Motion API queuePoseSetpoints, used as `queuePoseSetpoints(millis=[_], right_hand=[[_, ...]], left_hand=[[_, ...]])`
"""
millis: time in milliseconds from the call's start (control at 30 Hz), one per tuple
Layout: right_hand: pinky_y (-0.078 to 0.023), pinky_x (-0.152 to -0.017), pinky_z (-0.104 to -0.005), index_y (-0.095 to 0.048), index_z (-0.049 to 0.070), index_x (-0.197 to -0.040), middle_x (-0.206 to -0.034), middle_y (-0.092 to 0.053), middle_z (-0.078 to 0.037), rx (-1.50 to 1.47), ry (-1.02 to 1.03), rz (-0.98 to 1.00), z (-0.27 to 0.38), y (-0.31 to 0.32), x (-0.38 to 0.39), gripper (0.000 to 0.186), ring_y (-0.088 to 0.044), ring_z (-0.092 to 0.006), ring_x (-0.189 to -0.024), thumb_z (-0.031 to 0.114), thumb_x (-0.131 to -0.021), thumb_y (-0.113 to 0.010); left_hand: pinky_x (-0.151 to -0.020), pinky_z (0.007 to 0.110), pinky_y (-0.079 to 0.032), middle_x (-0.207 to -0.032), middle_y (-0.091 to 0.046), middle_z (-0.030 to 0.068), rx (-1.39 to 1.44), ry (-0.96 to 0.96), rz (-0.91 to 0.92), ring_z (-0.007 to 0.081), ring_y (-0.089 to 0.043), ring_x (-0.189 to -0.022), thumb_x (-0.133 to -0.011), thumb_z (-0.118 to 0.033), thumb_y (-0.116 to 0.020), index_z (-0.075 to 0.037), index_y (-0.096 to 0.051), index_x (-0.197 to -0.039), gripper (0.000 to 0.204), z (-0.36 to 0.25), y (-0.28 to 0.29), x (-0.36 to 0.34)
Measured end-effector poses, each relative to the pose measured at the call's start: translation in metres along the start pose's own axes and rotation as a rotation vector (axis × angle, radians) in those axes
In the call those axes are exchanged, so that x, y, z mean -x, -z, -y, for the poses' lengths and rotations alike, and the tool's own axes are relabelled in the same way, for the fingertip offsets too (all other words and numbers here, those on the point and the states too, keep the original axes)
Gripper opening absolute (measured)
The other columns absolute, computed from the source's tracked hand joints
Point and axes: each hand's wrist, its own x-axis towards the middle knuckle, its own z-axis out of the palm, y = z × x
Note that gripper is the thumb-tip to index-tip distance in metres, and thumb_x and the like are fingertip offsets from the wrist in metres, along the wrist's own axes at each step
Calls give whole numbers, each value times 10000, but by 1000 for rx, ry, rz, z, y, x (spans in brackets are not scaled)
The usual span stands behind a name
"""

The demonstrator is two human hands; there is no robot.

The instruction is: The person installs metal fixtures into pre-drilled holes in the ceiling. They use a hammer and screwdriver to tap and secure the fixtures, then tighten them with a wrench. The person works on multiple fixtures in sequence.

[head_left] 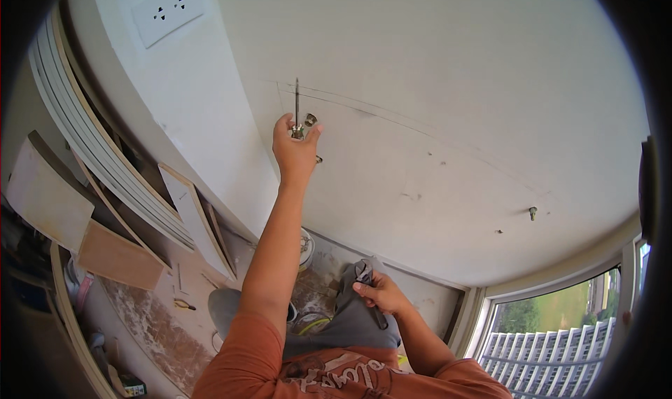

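My left hand (pixel 297 150) is raised to the white wall (pixel 420 63), its thumb and fingers closed around the base of a slim metal rod (pixel 297 105). The rod points up and has a shiny collar at its lower end. Beside the fingertips is a short round metal fitting (pixel 311 120); whether the hand touches it I cannot tell. Under the wrist another small metal piece (pixel 319 159) shows in part. Low in front of my body, my right hand (pixel 381 292) grips an adjustable wrench (pixel 363 271), jaws upward, against my grey trouser leg.
A metal bolt (pixel 533 213) juts from the wall at right. Pencil lines cross the wall. At left are a wall socket (pixel 168 11), curved shelving (pixel 105 133) and leaning boards (pixel 122 254). Pliers (pixel 185 305) lie below; a bucket (pixel 306 249) stands by the wall. A window (pixel 560 329) is at lower right.
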Motion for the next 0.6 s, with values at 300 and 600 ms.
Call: queuePoseSetpoints(millis=[300, 600], right_hand=[[-335, -476, -242, -556, 98, -891, -639, -488, 47, 67, 32, 15, 3, -8, 6, 271, -420, -60, -533, 288, -886, -748], [-377, -526, -252, -594, 60, -942, -657, -513, 31, 226, 72, -94, 7, -2, 5, 320, -461, -82, -563, 354, -903, -715]], left_hand=[[-621, 324, -480, -793, -631, 75, -72, -213, 107, 190, -575, -646, -866, -255, -733, 31, -635, -953, 315, 17, 0, -1], [-688, 341, -497, -871, -628, 96, -81, 297, 271, 221, -609, -737, -857, -194, -729, -1, -617, -1018, 275, 12, -4, -7]])
